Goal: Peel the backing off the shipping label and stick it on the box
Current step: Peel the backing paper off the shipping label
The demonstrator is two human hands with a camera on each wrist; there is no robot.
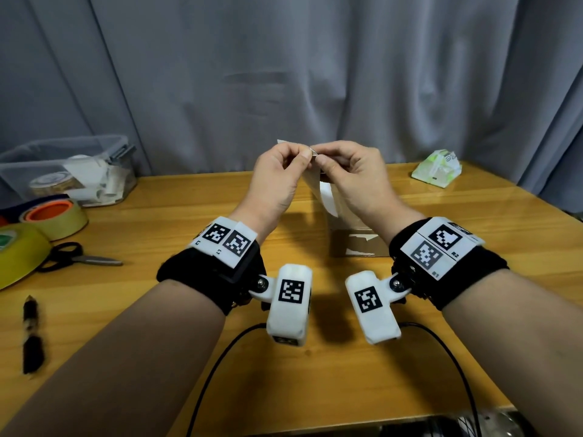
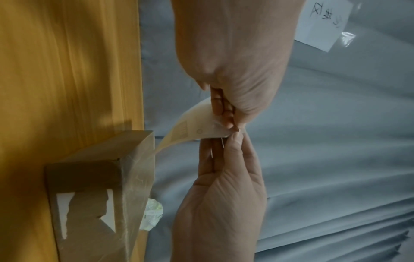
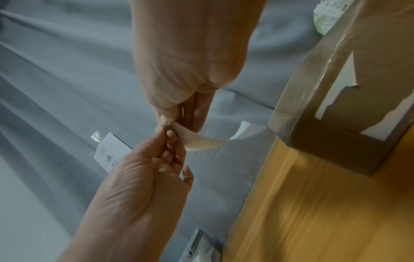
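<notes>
The shipping label point(image 1: 328, 197), a pale curled sheet, hangs in the air above the brown cardboard box point(image 1: 356, 244). My left hand point(image 1: 304, 154) and right hand point(image 1: 318, 157) meet at its top corner, each pinching it between thumb and fingertips. In the left wrist view the label point(image 2: 192, 124) curves down from the left hand point(image 2: 230, 125) toward the box point(image 2: 98, 177), with the right hand point(image 2: 233, 140) just below. In the right wrist view the right hand point(image 3: 168, 124) and left hand point(image 3: 170, 134) pinch the label point(image 3: 201, 141) beside the box point(image 3: 336, 106). The box's front carries torn white paper remnants.
A clear plastic bin point(image 1: 63, 171) stands at the back left, with tape rolls point(image 1: 53, 216), scissors point(image 1: 79, 257) and a pen point(image 1: 31, 332) along the left side. A green-white packet point(image 1: 437, 168) lies back right. A grey curtain point(image 1: 284, 74) hangs behind the wooden table point(image 1: 189, 200).
</notes>
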